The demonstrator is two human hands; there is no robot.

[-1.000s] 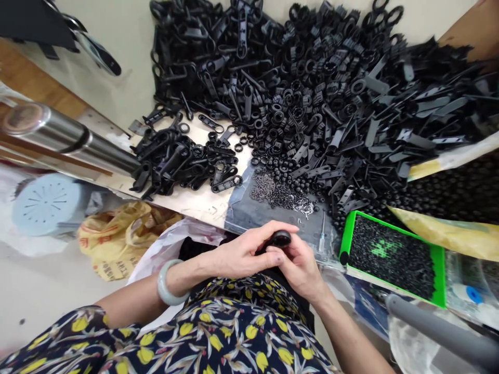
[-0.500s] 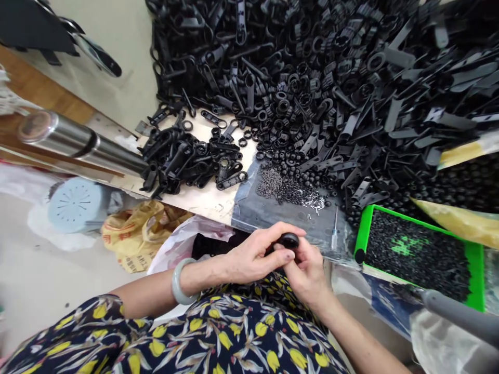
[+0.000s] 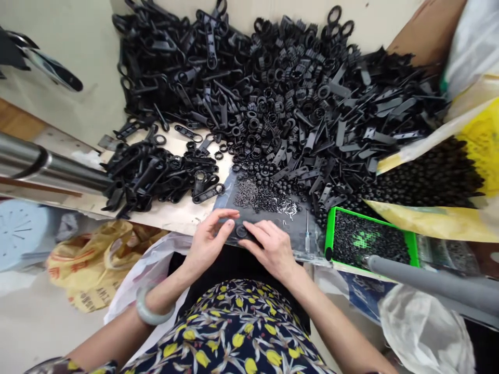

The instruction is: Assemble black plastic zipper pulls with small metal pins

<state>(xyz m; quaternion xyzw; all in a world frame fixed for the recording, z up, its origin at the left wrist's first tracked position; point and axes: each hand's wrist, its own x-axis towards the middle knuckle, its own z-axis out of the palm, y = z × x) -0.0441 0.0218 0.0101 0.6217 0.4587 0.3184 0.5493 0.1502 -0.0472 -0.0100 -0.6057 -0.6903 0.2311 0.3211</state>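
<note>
Your right hand [image 3: 271, 246] pinches the black part [image 3: 240, 231], low middle of the frame; your left hand [image 3: 206, 243] is spread, holding nothing; you're maybe placing the part; next needs a steady hold.

Bright even light, soft shadows, sheen on steel cylinder [image 3: 76, 170], black heap [image 3: 273, 96] murky, edges stretched
</note>
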